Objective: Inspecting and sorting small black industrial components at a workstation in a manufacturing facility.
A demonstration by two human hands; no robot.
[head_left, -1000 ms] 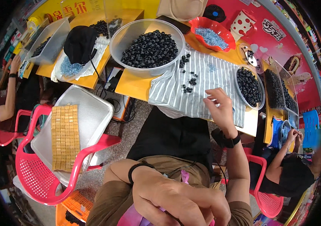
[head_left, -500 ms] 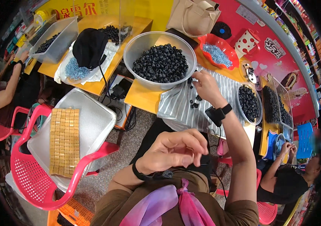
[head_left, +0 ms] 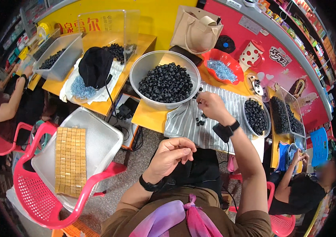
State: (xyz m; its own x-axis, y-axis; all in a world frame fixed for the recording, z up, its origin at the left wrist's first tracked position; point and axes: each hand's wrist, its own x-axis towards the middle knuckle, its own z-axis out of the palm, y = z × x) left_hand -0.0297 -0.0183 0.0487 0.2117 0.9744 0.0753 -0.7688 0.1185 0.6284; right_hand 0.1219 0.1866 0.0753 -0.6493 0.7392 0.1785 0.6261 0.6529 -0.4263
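Beads (head_left: 200, 121), small, dark and round, lie loose on a striped grey cloth (head_left: 183, 122) spread over the yellow desk (head_left: 148, 117). Right hand (head_left: 210, 106) hovers just above them on the cloth, fingers bent and pinched together over the scattered beads; whether a bead sits between the fingertips cannot be told. Left hand (head_left: 172, 153) is held nearer the person's body than the cloth, above the lap, its fingers curled in with thumb and forefinger pinched, what it holds too small to tell. Just beyond the cloth stands a large clear bowl (head_left: 141, 71) heaped with the same dark beads. Beside the cloth's far edge sits a smaller bowl (head_left: 255, 117) of beads, and beyond it a red dish (head_left: 231, 60) holding pale blue bits. Away from the cloth, on the bowl's side, a white tray (head_left: 101, 138) with a sheet of tan squares (head_left: 70, 158) rests on a red plastic chair (head_left: 37, 193).
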